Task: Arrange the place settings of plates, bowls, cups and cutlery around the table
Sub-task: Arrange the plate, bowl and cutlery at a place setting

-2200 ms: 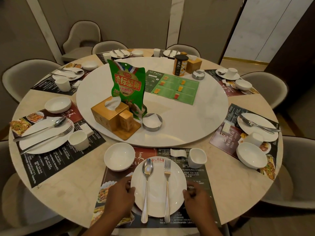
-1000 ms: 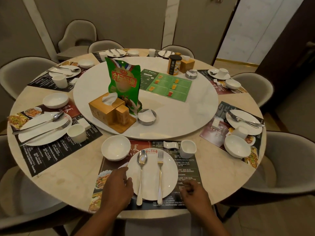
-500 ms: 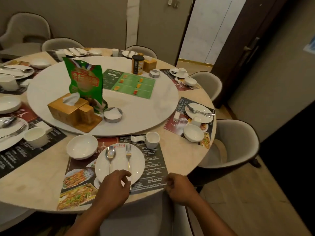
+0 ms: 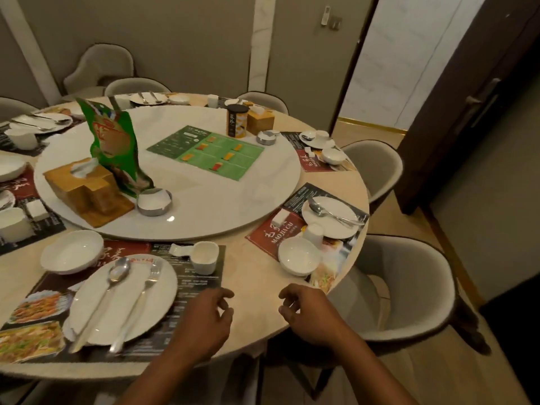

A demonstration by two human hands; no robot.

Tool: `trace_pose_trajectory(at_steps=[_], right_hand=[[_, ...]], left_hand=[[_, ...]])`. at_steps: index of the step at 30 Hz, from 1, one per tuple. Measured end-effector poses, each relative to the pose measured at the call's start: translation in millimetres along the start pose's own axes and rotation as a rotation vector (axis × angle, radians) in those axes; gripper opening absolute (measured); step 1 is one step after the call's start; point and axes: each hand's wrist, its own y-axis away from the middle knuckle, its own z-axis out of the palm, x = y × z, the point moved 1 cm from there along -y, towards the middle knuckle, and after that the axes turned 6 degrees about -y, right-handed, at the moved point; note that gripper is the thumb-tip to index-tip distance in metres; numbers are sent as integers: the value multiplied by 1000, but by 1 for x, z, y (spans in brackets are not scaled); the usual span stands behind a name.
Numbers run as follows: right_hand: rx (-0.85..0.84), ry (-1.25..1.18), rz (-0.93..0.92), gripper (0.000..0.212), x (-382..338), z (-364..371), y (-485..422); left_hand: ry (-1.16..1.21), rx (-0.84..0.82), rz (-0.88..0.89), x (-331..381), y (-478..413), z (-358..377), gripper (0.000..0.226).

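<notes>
Head view: by the near edge of the tabletop (image 4: 257,287), the plate (image 4: 159,305) carries a spoon (image 4: 117,273) and fork (image 4: 143,290) side by side, with the bowl (image 4: 71,252) beyond it to the left and the cup (image 4: 204,257) beyond it to the right. The left hand (image 4: 204,320) and right hand (image 4: 306,314) hover to the right of the plate, each grip loosely curled and holding nothing.

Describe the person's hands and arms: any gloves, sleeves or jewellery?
No gloves: the left hand and right hand are bare, with no ring or watch visible. The left forearm and right forearm are uncovered too; no sleeve enters the picture.
</notes>
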Motion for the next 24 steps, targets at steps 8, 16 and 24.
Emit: trace_pose_trajectory(at_steps=[8, 16, 24], right_hand=[[69, 36, -27, 28, 91, -128, 0], [60, 134, -107, 48, 99, -170, -60], [-46, 358, -273, 66, 98, -172, -149]], left_hand=[[4, 93, -78, 128, -25, 69, 33], [12, 208, -179, 159, -63, 89, 40], [36, 292, -267, 165, -123, 114, 44]])
